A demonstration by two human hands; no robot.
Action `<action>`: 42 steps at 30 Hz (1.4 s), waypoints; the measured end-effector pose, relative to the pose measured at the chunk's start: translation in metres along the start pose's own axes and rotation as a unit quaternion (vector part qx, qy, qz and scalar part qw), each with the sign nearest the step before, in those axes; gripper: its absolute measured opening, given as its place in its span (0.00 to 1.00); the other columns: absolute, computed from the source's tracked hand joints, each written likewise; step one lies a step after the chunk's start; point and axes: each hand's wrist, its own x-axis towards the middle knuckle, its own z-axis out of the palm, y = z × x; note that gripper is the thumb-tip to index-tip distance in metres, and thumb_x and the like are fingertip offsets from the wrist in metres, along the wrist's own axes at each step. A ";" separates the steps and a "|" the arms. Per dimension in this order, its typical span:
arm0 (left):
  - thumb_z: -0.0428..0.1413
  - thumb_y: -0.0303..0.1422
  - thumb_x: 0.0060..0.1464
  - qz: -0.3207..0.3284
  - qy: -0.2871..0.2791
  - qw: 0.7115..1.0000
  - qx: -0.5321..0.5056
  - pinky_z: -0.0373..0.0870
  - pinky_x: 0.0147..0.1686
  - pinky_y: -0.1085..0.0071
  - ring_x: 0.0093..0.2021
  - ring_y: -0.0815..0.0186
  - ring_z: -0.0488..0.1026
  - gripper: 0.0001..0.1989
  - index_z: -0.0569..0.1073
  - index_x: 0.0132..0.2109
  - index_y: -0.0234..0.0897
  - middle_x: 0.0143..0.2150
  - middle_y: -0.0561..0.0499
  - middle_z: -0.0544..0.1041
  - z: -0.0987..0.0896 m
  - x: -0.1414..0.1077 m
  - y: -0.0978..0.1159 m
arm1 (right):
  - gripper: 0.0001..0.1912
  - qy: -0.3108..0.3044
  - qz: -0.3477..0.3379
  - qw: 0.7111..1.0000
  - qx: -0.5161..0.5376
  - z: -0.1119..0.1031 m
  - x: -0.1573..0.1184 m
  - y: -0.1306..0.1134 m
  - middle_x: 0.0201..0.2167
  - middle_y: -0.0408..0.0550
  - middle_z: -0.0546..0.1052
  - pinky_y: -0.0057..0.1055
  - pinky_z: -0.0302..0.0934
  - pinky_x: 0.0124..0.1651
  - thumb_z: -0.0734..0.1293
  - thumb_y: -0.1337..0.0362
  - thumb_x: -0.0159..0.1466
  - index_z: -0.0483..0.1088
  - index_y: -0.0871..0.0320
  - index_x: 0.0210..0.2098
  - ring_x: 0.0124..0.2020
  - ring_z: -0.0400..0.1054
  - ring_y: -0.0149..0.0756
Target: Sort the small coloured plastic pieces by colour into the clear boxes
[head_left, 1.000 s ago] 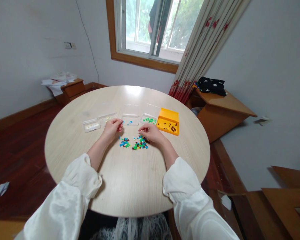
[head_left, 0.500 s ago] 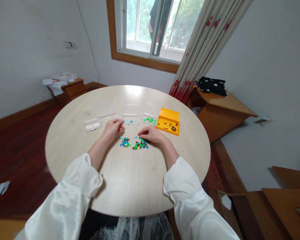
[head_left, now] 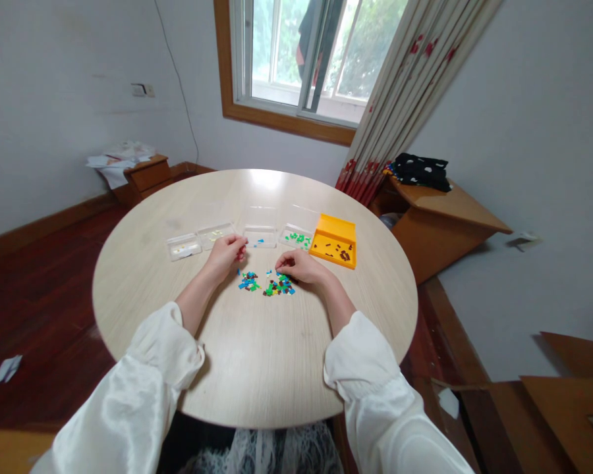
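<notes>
My left hand (head_left: 226, 255) is closed in a pinch by the left end of a clear box with a few blue pieces (head_left: 260, 241); whatever its fingertips hold is too small to make out. Above the pile of mixed small building bricks (head_left: 279, 286), my right hand (head_left: 300, 265) has its fingers pressed together, and I cannot see what is between them. Left of that pile lies a second heap of blue, green, brown and yellow bricks (head_left: 250, 282). A yellow box (head_left: 332, 255) with brown pieces stands open beyond my right hand.
A clear box of green pieces (head_left: 297, 238) adjoins the yellow one. Two more clear boxes hold pale pieces: one box (head_left: 184, 247) at the far left, another box (head_left: 212, 235) partly behind my left hand. All stand on a round wooden table (head_left: 261, 368).
The whole view has shifted slightly. My left hand has moved a little to the right along the blue pieces' box, and its fingers stay pinched. My right hand has barely moved.
</notes>
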 end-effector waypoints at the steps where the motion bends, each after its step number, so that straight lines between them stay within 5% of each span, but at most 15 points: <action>1: 0.58 0.29 0.44 0.001 -0.002 1.000 0.003 0.55 0.17 0.80 0.16 0.78 0.57 0.07 0.67 0.24 0.32 0.16 0.59 0.63 0.000 0.000 0.000 | 0.04 0.003 0.001 1.000 0.002 0.000 0.000 0.000 0.18 0.39 0.69 0.24 0.53 0.26 0.68 0.68 0.51 0.73 0.63 0.26 0.21 0.58 0.24; 8: 0.62 0.35 0.40 0.008 -0.048 0.998 0.047 0.55 0.18 0.78 0.17 0.77 0.58 0.12 0.68 0.25 0.33 0.15 0.58 0.61 0.000 -0.001 -0.003 | 0.03 0.069 0.005 0.995 0.072 0.006 0.005 0.006 0.20 0.40 0.71 0.24 0.57 0.27 0.67 0.69 0.51 0.71 0.62 0.27 0.22 0.63 0.25; 18: 0.65 0.43 0.33 0.033 -0.080 0.993 0.080 0.51 0.18 0.76 0.17 0.76 0.57 0.19 0.69 0.26 0.33 0.16 0.57 0.64 0.000 -0.001 -0.005 | 0.04 0.175 -0.075 0.979 0.075 0.004 0.012 0.005 0.26 0.43 0.75 0.31 0.62 0.38 0.67 0.67 0.51 0.73 0.59 0.28 0.29 0.68 0.30; 42: 0.65 0.40 0.36 0.024 -0.082 0.993 0.080 0.52 0.18 0.76 0.18 0.76 0.58 0.16 0.69 0.25 0.34 0.17 0.56 0.64 -0.001 -0.002 -0.004 | 0.12 0.227 -0.057 0.962 0.144 0.003 0.014 0.005 0.24 0.44 0.75 0.30 0.62 0.37 0.66 0.57 0.55 0.74 0.59 0.29 0.28 0.66 0.29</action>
